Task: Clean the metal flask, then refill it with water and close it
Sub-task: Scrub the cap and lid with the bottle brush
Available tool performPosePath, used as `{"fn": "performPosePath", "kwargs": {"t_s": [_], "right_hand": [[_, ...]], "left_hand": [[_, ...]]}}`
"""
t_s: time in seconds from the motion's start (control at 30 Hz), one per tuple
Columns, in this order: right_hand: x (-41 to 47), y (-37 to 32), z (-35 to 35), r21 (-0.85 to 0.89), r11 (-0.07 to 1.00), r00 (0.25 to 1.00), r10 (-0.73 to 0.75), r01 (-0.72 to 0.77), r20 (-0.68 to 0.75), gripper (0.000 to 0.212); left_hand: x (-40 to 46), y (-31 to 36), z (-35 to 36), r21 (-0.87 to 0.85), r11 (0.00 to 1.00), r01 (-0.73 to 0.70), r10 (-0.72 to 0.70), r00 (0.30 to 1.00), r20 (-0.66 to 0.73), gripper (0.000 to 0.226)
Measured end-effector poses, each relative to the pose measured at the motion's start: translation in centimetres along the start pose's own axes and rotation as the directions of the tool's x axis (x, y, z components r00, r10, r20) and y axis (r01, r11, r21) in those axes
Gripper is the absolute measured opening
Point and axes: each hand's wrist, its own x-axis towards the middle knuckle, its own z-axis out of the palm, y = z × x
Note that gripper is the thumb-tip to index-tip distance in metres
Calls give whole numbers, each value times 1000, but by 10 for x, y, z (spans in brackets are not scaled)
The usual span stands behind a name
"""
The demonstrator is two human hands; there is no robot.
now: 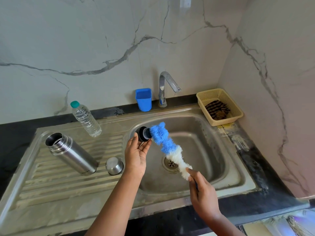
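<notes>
The metal flask (pixel 72 154) stands open on the ribbed drainboard at the left, mouth toward the wall. Its steel cup lid (pixel 114 165) sits upside down beside it. My left hand (pixel 136 154) holds the black inner stopper (pixel 142 134) over the sink's left rim. My right hand (pixel 202 193) grips the handle of a blue and white bottle brush (pixel 167 145). The brush's blue tip presses against the stopper. The handle is hidden inside my fist.
A steel sink (pixel 228 169) with a drain (pixel 170 163) lies under the brush, its tap (pixel 164 87) shut off behind. A plastic water bottle (pixel 85 119), a blue cup (pixel 143 99) and a yellow basket (pixel 219 106) holding a cloth stand along the back.
</notes>
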Motion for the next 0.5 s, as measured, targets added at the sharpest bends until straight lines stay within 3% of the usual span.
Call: {"fn": "performPosePath", "kwargs": {"t_s": [0.27,0.5], "right_hand": [[20,-9,8,19,998,996,-51,53,-72,30],[-5,6,9,-5,1000,1000,-15,15,2,38]], "left_hand": [[-2,-11,1,-19,999,34,-34,999,16,25],[7,2,-1,-33,999,2,-2,1000,2,21]]}}
